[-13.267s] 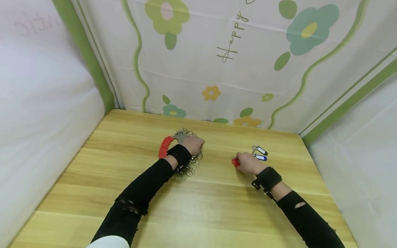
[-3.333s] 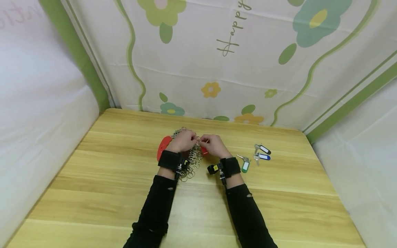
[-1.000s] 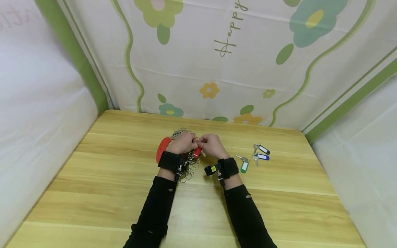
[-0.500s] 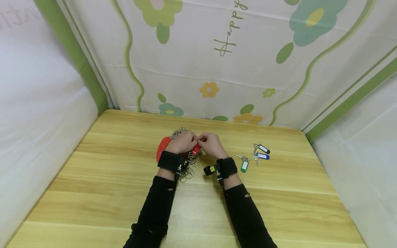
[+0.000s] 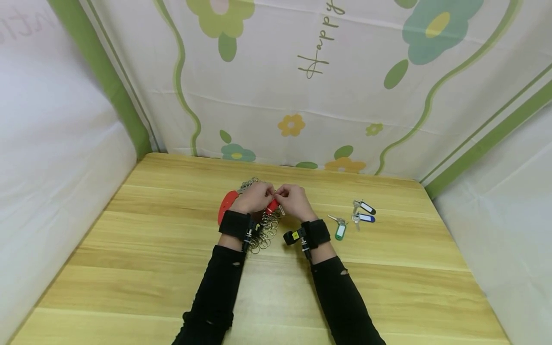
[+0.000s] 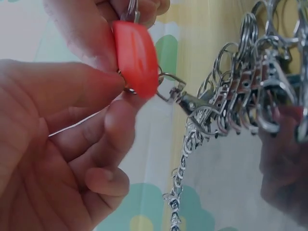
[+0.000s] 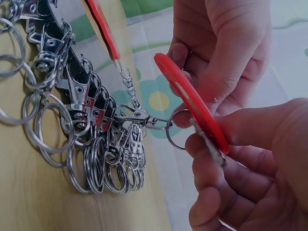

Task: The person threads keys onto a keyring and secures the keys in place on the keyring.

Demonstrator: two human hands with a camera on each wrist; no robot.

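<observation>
My left hand [image 5: 256, 197] and right hand [image 5: 295, 201] meet fingertip to fingertip at the right side of a metal key ring carrier, which has a red grip [image 5: 226, 206] and many snap hooks. The left fingertips pinch a split ring [image 7: 169, 130] that hangs from one snap hook [image 7: 139, 115]. A red key tag [image 6: 137, 60] is pinched between my right thumb and fingers, right at that ring. Its key [image 5: 281, 210] dangles below the right fingertips in the head view. Fingers hide where tag and split ring meet.
To the right on the wooden table [image 5: 388, 287] lie keys with a green tag [image 5: 340, 232], a blue tag [image 5: 366, 218] and a black tag [image 5: 368, 207]. Several loose split rings [image 5: 263, 242] hang from the carrier. A flowered cloth [image 5: 258, 96] stands behind the table.
From beside the other keys, my right hand has carried the red tag left to the carrier. Over the last second the tag has tilted and shifted slightly up between the hands.
</observation>
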